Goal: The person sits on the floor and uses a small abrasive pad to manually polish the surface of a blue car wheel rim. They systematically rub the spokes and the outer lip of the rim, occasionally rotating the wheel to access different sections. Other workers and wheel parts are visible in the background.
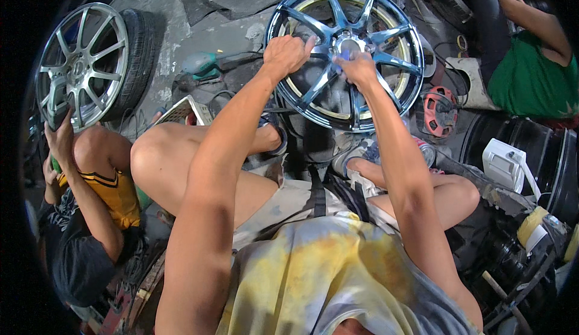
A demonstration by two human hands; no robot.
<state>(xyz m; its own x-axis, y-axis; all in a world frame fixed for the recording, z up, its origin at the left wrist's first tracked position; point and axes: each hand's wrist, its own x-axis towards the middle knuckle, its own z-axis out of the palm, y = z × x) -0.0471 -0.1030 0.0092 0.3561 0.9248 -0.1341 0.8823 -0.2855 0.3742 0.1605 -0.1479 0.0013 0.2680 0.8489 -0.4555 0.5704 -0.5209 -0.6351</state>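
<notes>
So, nearest first: tie-dyed yellow-grey shirt (313, 274) fills bottom centre, pale shorts (259, 220) just above, bare knees out to both sides. Lower right: yellow-and-white roll (534, 229) amid dark clutter. Lower left: co-worker in dark shirt (78, 262) and yellow shorts (111, 199).

Mid-right: white plastic box (504, 165) with a strap, beside a black barrel-shaped part (546, 139). Red-and-grey round item (440, 112) sits just right of the main wheel.

Main item: blue multi-spoke wheel (329, 85), upper centre, face up toward the camera, between the person's feet and the top edge. Left hand (286, 54) is on its left side, fingers curled, thumb out toward the spokes; can't tell if it really grips the rim. Right hand (357, 68) is at the hub, fingers bent down, blue patch under the fingertips. Blurred, so can't tell what that is or whether it's held.

Left of that wheel: white basket (187, 112), then teal power tool (202, 63) lying on the floor. Upper left: silver wheel (81, 63) leaning by a black tyre (139, 57), co-worker's hand near its lower edge. Upper right: another person in green (531, 75), seated.
</notes>
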